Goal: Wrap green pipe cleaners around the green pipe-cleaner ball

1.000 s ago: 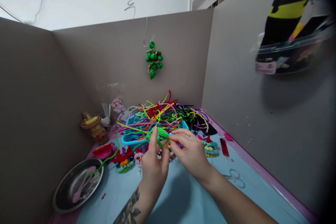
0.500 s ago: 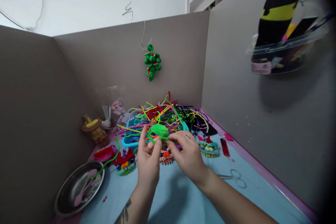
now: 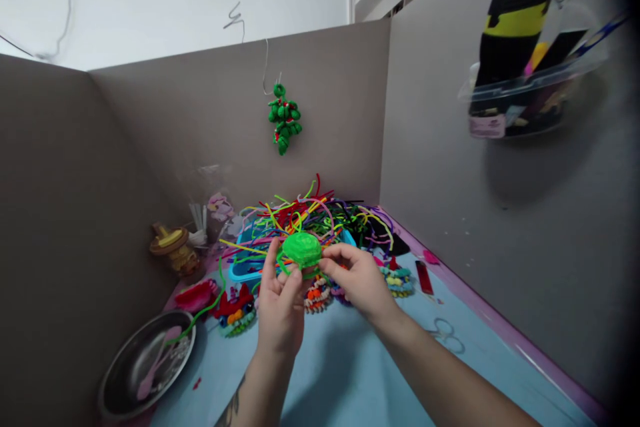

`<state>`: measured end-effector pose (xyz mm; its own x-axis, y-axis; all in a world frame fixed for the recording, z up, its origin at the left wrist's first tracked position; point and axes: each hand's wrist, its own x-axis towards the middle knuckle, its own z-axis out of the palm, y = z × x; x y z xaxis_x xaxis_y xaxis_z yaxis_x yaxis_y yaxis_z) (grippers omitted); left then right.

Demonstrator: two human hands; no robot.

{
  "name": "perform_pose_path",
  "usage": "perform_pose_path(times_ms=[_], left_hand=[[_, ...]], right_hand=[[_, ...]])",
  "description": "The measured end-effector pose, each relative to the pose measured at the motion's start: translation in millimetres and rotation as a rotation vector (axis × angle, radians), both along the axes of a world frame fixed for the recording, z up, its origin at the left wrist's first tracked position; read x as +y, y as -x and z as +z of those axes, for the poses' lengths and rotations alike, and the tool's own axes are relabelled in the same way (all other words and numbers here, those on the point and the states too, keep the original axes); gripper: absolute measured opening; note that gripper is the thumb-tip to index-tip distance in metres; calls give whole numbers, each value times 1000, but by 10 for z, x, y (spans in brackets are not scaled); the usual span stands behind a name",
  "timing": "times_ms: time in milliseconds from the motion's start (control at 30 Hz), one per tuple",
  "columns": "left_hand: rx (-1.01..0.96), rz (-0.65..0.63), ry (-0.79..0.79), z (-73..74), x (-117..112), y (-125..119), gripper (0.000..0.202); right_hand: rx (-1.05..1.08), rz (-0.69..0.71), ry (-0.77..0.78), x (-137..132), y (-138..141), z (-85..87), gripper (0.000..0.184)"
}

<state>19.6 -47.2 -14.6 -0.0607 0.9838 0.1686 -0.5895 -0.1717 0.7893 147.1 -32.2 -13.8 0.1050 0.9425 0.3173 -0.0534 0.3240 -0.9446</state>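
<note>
Between my hands, above the table, is a bright green rounded piece made of coiled pipe cleaner. My left hand grips its left and lower edge, thumb in front. At its right edge, my right hand pinches it between thumb and fingertips; exactly which strand it holds is too small to tell. Behind the piece, a blue tray is heaped with many-coloured pipe cleaners. Below and beside my hands sit small beaded-looking pipe cleaner figures, one with a red top and one orange and beige.
At left stand a metal bowl with a pink spoon and a brown-lidded jar. Scissors lie at right. A green ornament hangs on the back partition, a clear tub on the right one.
The green piece has tilted so more of its domed top faces me. My right fingers have shifted slightly along its edge. The whole view has moved a little.
</note>
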Motion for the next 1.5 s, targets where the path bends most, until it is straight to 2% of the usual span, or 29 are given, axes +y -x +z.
perform_pose_path(times_ms=[133,267,467,667,733,867,900,967,1067,1167,1333,1433,1500], left_hand=[[-49,-81,20,21,11,-10,77],[-96,-106,74,19,26,-10,71],[-89,-49,111,-79,106,22,62],[-126,-49,104,-106,131,39,68],[-135,-86,75,-86,114,37,69],[-62,-244,59,-53,101,59,61],[-23,-238,67,-51,108,75,58],[92,-123,37,-50,128,123,57],[341,71,-143,-37,151,227,59],[583,100,-300,0,141,328,58],[825,219,-382,50,106,386,60],[889,254,-401,51,122,387,52],[898,348,-390,39,152,396,44]], right_hand=[[133,122,109,16,-9,16,16],[93,71,95,10,8,8,16],[-121,-77,-149,-14,87,-60,11],[-209,-160,-311,-64,161,-107,11],[-269,-213,-397,-57,133,-112,11],[-443,-339,-638,-12,-2,-132,12],[-492,-362,-685,-2,-38,-139,12],[-580,-390,-747,13,-92,-153,11],[-641,-379,-782,21,-119,-169,13],[-643,-327,-791,22,-104,-179,14],[-644,-263,-794,28,-81,-179,15],[-538,-224,-686,45,-66,-172,11],[-407,-206,-484,69,-48,-172,11]])
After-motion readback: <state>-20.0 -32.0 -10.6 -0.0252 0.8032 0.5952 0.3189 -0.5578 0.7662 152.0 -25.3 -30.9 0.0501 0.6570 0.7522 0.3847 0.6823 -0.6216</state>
